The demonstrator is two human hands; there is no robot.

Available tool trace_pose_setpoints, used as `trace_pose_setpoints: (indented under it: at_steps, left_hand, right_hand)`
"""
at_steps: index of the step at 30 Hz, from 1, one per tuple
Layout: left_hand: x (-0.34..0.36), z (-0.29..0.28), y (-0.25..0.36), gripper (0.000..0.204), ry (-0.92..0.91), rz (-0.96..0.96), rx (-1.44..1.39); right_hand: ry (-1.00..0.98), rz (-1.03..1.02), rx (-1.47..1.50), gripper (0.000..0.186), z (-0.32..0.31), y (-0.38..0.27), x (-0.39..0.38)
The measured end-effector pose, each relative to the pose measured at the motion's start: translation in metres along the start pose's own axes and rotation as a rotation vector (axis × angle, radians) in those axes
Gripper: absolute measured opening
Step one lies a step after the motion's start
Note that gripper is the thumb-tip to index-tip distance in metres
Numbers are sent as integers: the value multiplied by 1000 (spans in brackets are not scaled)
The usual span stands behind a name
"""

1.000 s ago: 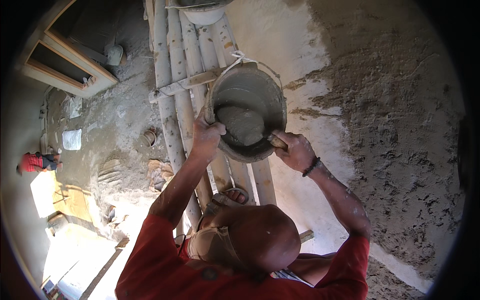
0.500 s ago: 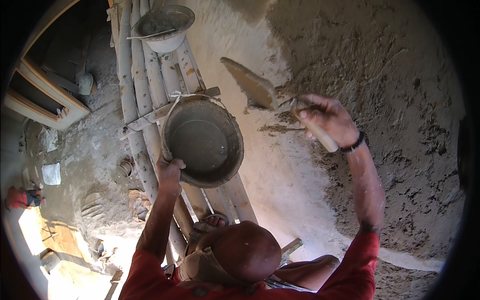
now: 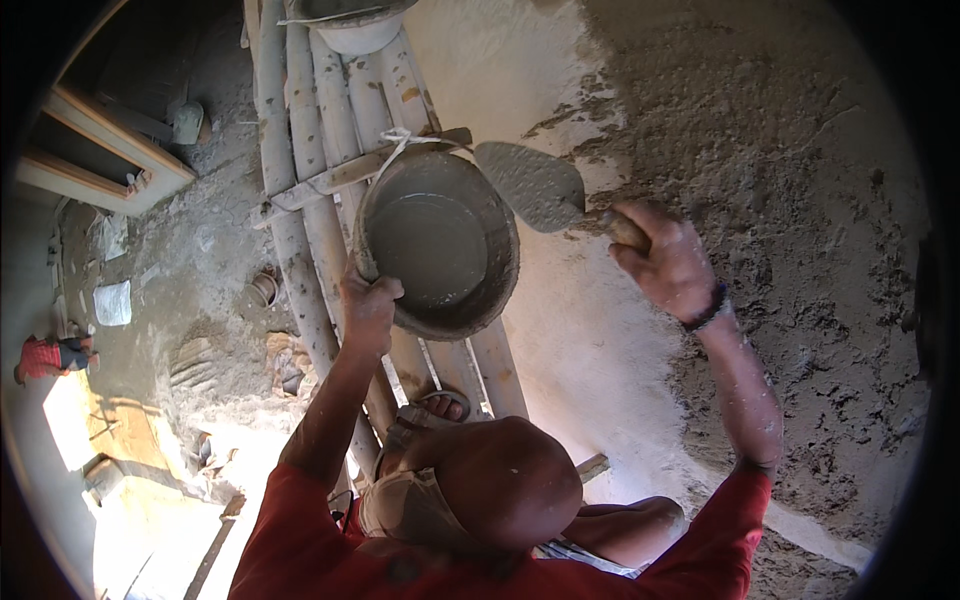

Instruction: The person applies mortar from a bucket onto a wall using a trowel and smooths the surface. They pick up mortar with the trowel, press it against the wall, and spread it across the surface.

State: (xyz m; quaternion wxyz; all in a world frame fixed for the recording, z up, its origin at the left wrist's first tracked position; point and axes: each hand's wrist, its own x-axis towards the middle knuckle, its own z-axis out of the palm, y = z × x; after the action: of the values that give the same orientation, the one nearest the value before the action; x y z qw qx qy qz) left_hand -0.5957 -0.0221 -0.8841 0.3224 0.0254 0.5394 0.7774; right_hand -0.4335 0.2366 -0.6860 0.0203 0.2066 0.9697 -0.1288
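My left hand (image 3: pixel 370 312) is closed on the near left rim of a dark, mortar-caked bucket (image 3: pixel 508 262). Wet grey mortar (image 3: pixel 428 245) lies inside it, with a smooth surface. In my right hand (image 3: pixel 665 258) I grip the wooden handle of a pointing trowel (image 3: pixel 540 188). The trowel's broad, mortar-smeared blade is turned flat toward me, its tip close to the bucket's upper right rim. Behind the trowel stands a wall (image 3: pixel 760 240), partly coated with rough, dark mortar and partly pale and bare.
I squat on a scaffold of wooden poles (image 3: pixel 300 255) tied with a crosspiece (image 3: pixel 330 180). A second bucket (image 3: pixel 360 35) stands farther along the poles. Far below on the left is the floor, with a small pot (image 3: pixel 263 289), a white sheet (image 3: pixel 113 303) and a person in red (image 3: pixel 45 357).
The trowel has swung from the wall toward the bucket, and its blade has turned to show its flat face. My left hand keeps its hold on the bucket rim.
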Motion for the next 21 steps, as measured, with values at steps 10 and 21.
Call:
trace_pose_setpoints:
  at_steps: [10, 21]
  left_hand:
    - [-9, 7, -7, 47, 6, 110, 34]
    - [-2, -5, -5, 59, -48, 44, -40]
  right_hand:
    - [-233, -153, -206, 35, 171, -24, 10]
    - [-135, -102, 303, 46, 119, -21, -4]
